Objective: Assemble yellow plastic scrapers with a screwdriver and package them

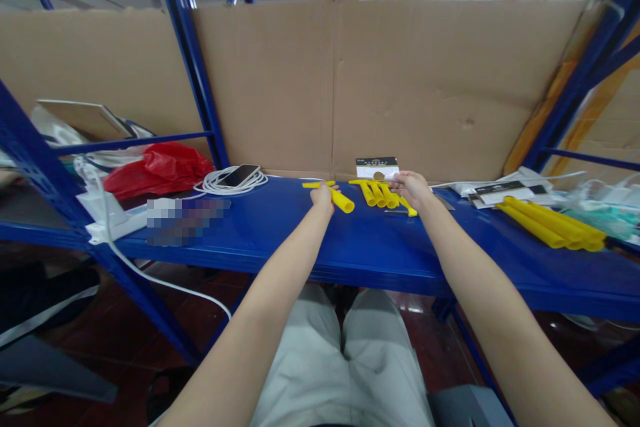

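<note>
My left hand (323,197) is closed around a yellow tube (343,201), its open round end pointing toward me. A thin yellow bar (315,184) shows just beyond these fingers; whether it joins the tube I cannot tell. At its right edge, a black-and-white card (377,169) is pinched upright in my right hand (411,188). Below the card several yellow tubes (381,195) lie side by side. Close under my right hand are a small yellow piece (411,211) and a thin metal-looking rod (395,212).
On the blue shelf's (280,240) right lie longer yellow tubes (555,223) and flat packets (500,192). To the left are a coiled white cable (215,181), a phone (240,175) and a red bag (160,169). Cardboard (270,87) walls off the back; blue posts (193,60) frame it.
</note>
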`<state>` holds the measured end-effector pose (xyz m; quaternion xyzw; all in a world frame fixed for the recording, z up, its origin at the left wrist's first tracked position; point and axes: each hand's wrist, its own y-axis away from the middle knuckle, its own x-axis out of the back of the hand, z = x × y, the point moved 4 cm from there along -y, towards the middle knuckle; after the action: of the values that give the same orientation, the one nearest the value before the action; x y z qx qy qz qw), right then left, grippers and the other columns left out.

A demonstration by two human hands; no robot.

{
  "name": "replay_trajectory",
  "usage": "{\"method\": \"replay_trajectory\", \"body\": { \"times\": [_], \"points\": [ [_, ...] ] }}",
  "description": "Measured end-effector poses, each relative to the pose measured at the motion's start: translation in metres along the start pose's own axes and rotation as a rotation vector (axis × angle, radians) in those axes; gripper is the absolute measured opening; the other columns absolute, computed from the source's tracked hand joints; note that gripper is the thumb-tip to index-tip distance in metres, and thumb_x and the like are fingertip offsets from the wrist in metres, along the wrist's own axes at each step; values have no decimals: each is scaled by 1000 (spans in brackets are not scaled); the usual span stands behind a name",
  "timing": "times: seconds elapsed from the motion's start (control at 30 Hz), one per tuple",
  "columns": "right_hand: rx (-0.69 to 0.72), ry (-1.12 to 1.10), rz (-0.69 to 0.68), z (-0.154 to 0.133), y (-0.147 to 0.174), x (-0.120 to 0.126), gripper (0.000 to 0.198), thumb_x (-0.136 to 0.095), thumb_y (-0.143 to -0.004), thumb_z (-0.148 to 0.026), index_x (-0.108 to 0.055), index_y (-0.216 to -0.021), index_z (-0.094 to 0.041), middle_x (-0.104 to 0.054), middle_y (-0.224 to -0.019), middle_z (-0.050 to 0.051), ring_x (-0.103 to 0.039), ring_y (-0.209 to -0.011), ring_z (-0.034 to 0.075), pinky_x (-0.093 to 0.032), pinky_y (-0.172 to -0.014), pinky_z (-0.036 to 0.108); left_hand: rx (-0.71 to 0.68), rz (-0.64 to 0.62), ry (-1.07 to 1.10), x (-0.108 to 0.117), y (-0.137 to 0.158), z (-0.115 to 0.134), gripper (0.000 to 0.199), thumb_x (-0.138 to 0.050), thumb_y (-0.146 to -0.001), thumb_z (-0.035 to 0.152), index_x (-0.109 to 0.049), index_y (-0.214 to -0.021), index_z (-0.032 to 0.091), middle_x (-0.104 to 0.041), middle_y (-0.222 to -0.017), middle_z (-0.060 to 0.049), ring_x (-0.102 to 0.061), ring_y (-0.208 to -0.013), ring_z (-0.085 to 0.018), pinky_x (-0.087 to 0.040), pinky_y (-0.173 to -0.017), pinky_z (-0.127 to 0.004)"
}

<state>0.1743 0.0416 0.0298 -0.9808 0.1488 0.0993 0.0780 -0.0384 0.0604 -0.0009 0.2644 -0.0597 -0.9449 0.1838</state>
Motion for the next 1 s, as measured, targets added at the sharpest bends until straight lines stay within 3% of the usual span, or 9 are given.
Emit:
{"method": "replay_trajectory", "body": {
  "times": [0.13,0.4,0.6,0.83,1.0],
  "points": [
    [-37,78,-69,0,6,-5,16,-48,-82,-2,-49,-72,-16,-57,-57,0,-53,-43,8,-41,-42,16,-20,89,65,6,-5,2,28,-38,-95,21,-50,-118,10,-66,-91,-9,-63,-61,-10,-49,-49,-17],
    [-78,140,-156,-1,10,-7,15,-47,-83,-4,-46,-75,-16,-57,-58,1,-50,-37,8,-44,-39,19,-19,186,135,14,-7,6,28,-39,-94,20,-50,-119,12,-63,-101,-10,-65,-78,-13,-49,-49,-16],
    [-56,96,-211,-6,12,-8,17,-44,-84,-4,-45,-74,-17,-58,-56,1,-51,-38,9,-43,-40,19,-18,257,149,19,-8,10,28,-39,-93,19,-49,-118,12,-61,-107,-12,-65,-71,-13,-47,-44,-17],
    [-77,95,-311,4,19,-22,19,-43,-87,-4,-46,-74,-18,-62,-61,2,-56,-46,9,-49,-54,21,22,108,174,7,-8,2,19,-41,-89,13,-55,-101,14,-62,-84,-6,-63,-60,-13,-46,-43,-18],
    [-79,107,-348,11,20,-30,21,-42,-88,-4,-45,-73,-19,-62,-59,1,-56,-46,8,-49,-55,20,35,-8,172,1,-7,-2,20,-43,-85,8,-58,-96,14,-61,-71,-4,-61,-55,-13,-47,-45,-20]
  ]
}}
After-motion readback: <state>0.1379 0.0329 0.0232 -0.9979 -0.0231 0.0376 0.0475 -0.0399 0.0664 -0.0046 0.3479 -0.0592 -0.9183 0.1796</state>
